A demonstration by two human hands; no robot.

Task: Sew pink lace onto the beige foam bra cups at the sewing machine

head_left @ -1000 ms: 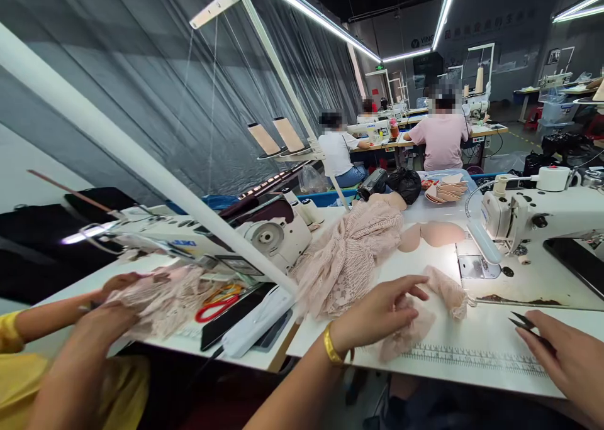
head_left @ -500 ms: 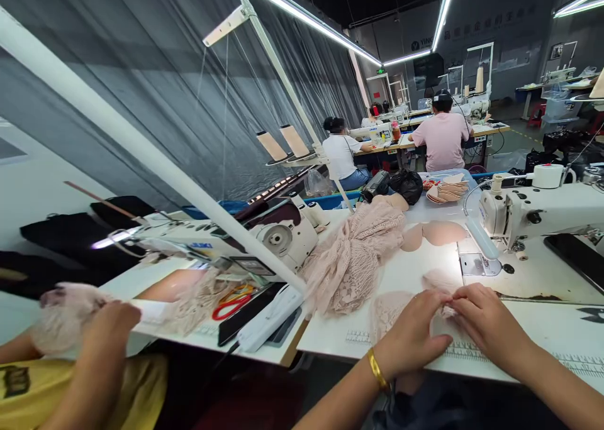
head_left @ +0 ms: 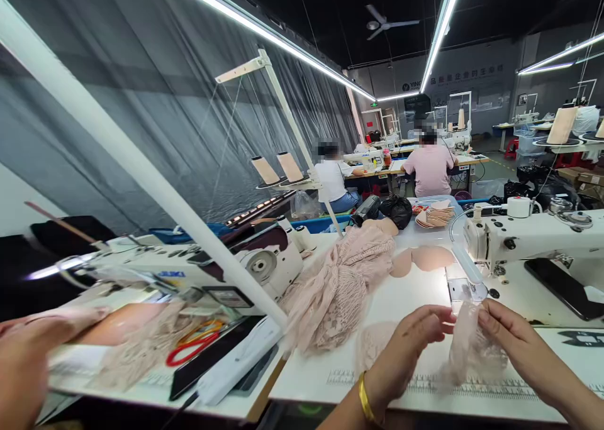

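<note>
Between the thumb and fingers of my right hand point(head_left: 514, 336) a pale pink sheer lace piece point(head_left: 465, 348) is pinched, hanging over the table edge ruler and partly blurred. Just left of it is my left hand point(head_left: 415, 345), its fingers apart and curved towards the lace without a visible grip. A gold bracelet point(head_left: 365, 397) circles the left wrist. Under and beside that hand another lace piece point(head_left: 372, 345) lies flat on the white table. Beyond both hands stands the sewing machine point(head_left: 542, 238), its needle plate lit.
A heap of pink lace point(head_left: 340, 279) lies left of my hands, with moulded beige cups point(head_left: 431, 258) behind. A black phone point(head_left: 564, 288) rests by the machine. Red-handled scissors point(head_left: 193, 348) lie on the neighbouring table, where a co-worker's hand point(head_left: 23, 361) shows. Two people sit at machines farther back.
My hands have moved apart from their pinch together; my right hand has lifted the lace piece and my left has let go. The view has shifted, and the co-worker's hands have moved left.
</note>
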